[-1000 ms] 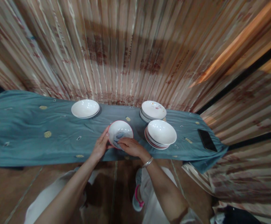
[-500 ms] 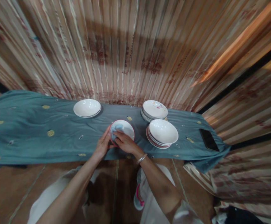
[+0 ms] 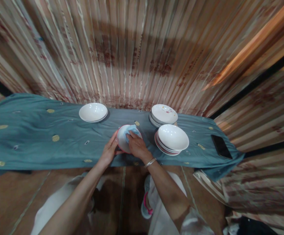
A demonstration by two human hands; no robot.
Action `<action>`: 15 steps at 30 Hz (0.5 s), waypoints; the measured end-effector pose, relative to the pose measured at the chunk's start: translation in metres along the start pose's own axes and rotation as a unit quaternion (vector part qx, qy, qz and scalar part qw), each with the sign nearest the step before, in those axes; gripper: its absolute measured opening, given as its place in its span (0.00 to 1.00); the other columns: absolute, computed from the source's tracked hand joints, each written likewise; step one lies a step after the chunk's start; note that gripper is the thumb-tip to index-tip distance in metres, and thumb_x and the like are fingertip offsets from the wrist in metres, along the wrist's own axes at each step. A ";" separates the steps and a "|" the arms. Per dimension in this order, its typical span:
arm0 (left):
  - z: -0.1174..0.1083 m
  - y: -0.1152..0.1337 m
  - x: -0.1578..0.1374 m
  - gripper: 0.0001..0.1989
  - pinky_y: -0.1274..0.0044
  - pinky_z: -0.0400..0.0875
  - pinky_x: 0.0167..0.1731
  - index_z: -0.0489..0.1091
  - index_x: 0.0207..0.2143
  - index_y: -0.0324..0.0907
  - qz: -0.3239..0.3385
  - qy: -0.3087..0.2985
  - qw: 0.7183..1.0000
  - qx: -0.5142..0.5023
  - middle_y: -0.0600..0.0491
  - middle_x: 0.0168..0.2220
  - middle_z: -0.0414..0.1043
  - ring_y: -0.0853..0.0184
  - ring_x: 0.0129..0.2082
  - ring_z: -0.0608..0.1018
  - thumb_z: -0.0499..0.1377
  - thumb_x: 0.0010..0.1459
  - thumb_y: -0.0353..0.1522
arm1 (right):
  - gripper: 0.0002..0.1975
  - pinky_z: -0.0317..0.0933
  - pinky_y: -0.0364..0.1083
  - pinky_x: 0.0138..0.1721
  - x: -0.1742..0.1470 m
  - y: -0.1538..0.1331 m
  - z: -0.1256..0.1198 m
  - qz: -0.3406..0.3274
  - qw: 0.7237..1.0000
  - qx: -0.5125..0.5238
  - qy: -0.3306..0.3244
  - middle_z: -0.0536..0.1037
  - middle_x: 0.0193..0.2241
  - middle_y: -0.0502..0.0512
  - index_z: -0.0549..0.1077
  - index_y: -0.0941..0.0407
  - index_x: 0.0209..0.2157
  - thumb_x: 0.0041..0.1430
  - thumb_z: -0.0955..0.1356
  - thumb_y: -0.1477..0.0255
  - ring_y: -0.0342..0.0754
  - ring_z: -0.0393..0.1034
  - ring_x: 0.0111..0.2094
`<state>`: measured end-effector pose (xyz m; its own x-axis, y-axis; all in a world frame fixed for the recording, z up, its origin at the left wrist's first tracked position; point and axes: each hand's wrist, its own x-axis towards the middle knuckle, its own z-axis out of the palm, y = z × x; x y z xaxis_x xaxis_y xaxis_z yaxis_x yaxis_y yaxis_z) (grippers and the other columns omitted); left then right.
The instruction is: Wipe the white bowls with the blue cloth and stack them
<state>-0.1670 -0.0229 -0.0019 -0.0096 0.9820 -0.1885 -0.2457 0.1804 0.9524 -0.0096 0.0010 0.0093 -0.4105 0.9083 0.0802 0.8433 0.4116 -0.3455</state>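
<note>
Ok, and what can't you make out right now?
In the head view:
Red-rimmed bowl: part of its inside, behind the right hand.
Blue cloth: partly hidden by that hand.
Lower bowls: their insides, covered by the top bowl.
Dark bundle: cut off by the bottom edge.

room left of left hand (image 3: 109, 150), bowl stack (image 3: 172, 140) blocking right, curtain (image 3: 129, 49) behind

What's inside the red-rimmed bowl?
A light blue cloth, under the right hand, reaching the far rim of the bowl. White inner surface shows on the left; what lies beneath cloth and hand is covered.
</note>
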 end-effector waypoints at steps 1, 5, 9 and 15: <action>0.000 0.001 0.000 0.35 0.73 0.80 0.33 0.62 0.62 0.51 -0.003 -0.002 1.000 -0.002 0.52 0.64 0.61 0.52 0.57 0.71 0.63 0.53 0.45 | 0.22 0.58 0.56 0.60 -0.001 0.000 -0.002 0.009 1.000 -0.017 -0.005 0.61 0.63 0.66 0.66 0.62 0.57 0.63 0.57 0.80 0.56 0.63 0.59; 0.001 0.003 -0.001 0.35 0.72 0.80 0.34 0.62 0.63 0.51 -0.015 -0.001 1.000 -0.006 0.51 0.63 0.63 0.53 0.55 0.72 0.64 0.53 0.45 | 0.18 0.60 0.55 0.57 -0.006 0.000 -0.007 0.022 0.998 -0.055 -0.026 0.69 0.57 0.67 0.72 0.62 0.49 0.64 0.57 0.80 0.55 0.66 0.54; 0.000 0.002 0.001 0.36 0.71 0.80 0.34 0.61 0.63 0.51 -0.008 0.000 1.000 -0.013 0.49 0.62 0.64 0.55 0.52 0.75 0.63 0.53 0.45 | 0.16 0.59 0.52 0.57 -0.012 0.002 -0.015 -0.001 0.998 -0.047 -0.052 0.72 0.54 0.68 0.73 0.63 0.48 0.64 0.59 0.79 0.54 0.67 0.54; -0.004 -0.003 0.004 0.36 0.72 0.79 0.30 0.62 0.63 0.50 -0.015 0.010 0.999 -0.035 0.47 0.58 0.69 0.59 0.42 0.79 0.65 0.52 0.44 | 0.14 0.63 0.46 0.48 -0.017 0.001 -0.026 -0.028 0.992 0.058 -0.107 0.80 0.42 0.57 0.78 0.57 0.39 0.66 0.61 0.74 0.51 0.73 0.45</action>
<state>-0.1696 -0.0200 -0.0066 -0.0207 0.9747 -0.2224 -0.3135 0.2049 0.9272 0.0076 -0.0117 0.0321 -0.5297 0.8430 -0.0935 0.7771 0.4381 -0.4520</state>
